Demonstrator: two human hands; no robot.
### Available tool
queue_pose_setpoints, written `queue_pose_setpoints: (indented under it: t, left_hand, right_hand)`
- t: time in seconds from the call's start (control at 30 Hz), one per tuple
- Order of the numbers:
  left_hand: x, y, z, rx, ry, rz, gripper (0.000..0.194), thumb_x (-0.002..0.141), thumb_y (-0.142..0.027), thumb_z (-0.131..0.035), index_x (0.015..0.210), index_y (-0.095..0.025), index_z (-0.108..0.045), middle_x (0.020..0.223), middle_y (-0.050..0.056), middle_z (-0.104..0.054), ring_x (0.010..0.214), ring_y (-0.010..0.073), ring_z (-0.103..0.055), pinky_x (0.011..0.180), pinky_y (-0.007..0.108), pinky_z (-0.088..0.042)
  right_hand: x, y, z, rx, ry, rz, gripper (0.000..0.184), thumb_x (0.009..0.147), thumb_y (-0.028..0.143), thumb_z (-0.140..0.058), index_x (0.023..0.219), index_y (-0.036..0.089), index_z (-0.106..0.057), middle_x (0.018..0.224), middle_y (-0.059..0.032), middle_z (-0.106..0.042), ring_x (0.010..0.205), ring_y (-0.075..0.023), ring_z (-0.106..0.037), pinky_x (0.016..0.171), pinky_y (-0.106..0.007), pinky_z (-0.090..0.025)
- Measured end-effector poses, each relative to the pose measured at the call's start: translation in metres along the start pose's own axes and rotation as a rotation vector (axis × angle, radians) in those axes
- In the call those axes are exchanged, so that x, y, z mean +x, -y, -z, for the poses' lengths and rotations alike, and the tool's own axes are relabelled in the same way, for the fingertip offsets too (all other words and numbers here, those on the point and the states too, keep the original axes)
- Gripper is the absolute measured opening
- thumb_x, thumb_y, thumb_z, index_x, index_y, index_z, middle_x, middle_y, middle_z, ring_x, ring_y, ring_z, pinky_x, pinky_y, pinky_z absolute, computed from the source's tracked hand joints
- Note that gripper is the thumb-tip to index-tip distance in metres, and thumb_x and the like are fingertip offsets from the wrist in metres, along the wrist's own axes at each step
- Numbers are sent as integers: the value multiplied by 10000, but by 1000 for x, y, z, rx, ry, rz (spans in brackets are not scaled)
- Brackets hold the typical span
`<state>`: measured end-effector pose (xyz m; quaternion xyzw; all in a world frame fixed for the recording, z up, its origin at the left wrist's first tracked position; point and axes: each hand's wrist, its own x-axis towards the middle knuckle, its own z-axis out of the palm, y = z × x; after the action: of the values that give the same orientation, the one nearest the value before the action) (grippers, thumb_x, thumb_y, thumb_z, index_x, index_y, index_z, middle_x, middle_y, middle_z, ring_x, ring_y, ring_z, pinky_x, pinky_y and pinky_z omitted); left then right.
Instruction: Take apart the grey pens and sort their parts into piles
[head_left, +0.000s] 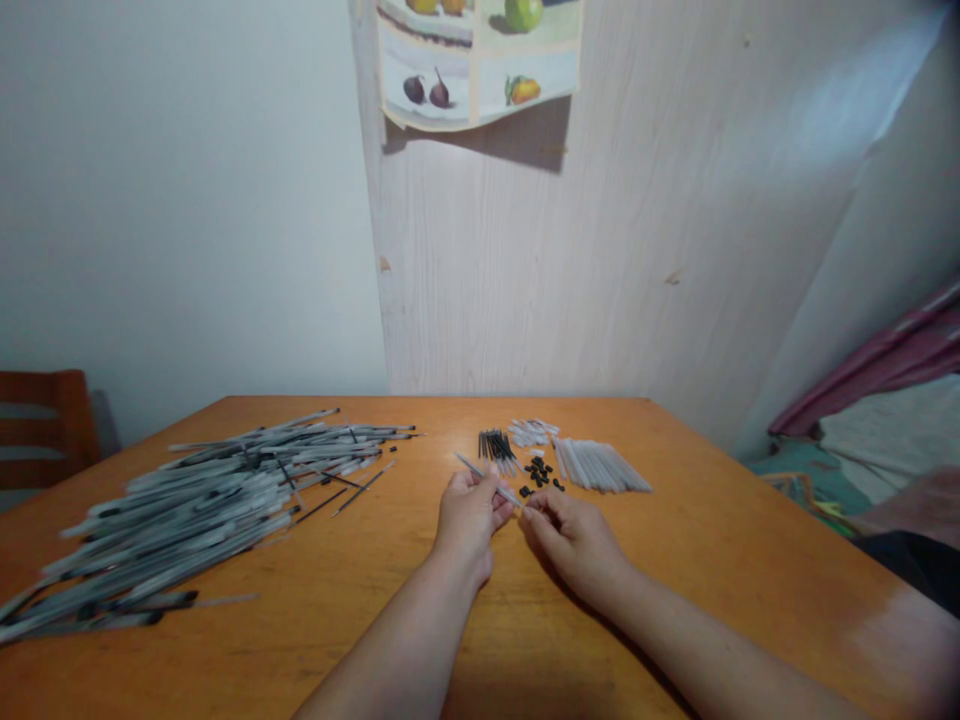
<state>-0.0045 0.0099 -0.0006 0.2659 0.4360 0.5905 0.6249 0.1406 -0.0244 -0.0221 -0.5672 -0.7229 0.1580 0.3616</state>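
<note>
My left hand (466,520) is closed around a thin pale pen barrel (507,492), which slants down to the right across the fingers. At its lower end, my right hand (576,540) is closed in a pinch, with the fingertips at or against the barrel's tip. Whatever small part those fingertips may hold is hidden. Just beyond the hands lie small black plugs (538,470) in a loose cluster. Behind them are a row of dark-ended slim pen parts (495,446) and a little heap of clear caps (532,432). To their right, translucent barrels (604,467) lie side by side.
A large heap of pens and pen parts (202,500) covers the left of the wooden table (360,600), with a few thin refills (363,488) loose at its edge. A wooden chair (45,420) stands at left. A fruit picture (480,70) hangs on the wall.
</note>
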Motion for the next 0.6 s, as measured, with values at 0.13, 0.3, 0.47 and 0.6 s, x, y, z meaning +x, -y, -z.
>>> queue_pose_setpoints:
  t: [0.13,0.3,0.47,0.6]
  left_hand:
    - [1,-2,1,1,-2,2,217,881,-280,-688,827,-170,-509,744,37,-655,598,80,-606,605,203,-540]
    - [11,-12,11,-51,-55,-28,184,901,-241,-652,815,-170,-506,735,25,-642,586,73,-605,585,185,-532]
    - [25,-23,22,-124,-117,-69,199,902,-247,-652,790,-167,-508,690,22,-632,576,78,-611,565,172,-518]
    - [32,-30,29,-185,-164,-72,227,876,-257,-691,769,-165,-513,665,17,-634,561,76,-609,570,174,-518]
  right_hand:
    - [-1,0,2,-17,3,-2,213,933,352,-485,806,222,-597,678,6,-615,634,-155,-543,593,-261,-356]
    - [-6,-1,9,-37,-8,-14,196,916,321,-485,767,225,-568,664,9,-612,614,-151,-537,584,-259,-346]
    - [-12,6,19,-90,13,1,169,889,298,-490,748,224,-549,656,8,-605,616,-150,-540,588,-263,-335]
    - [-18,13,26,-147,16,17,162,880,290,-489,746,225,-552,653,6,-607,603,-147,-526,576,-269,-310]
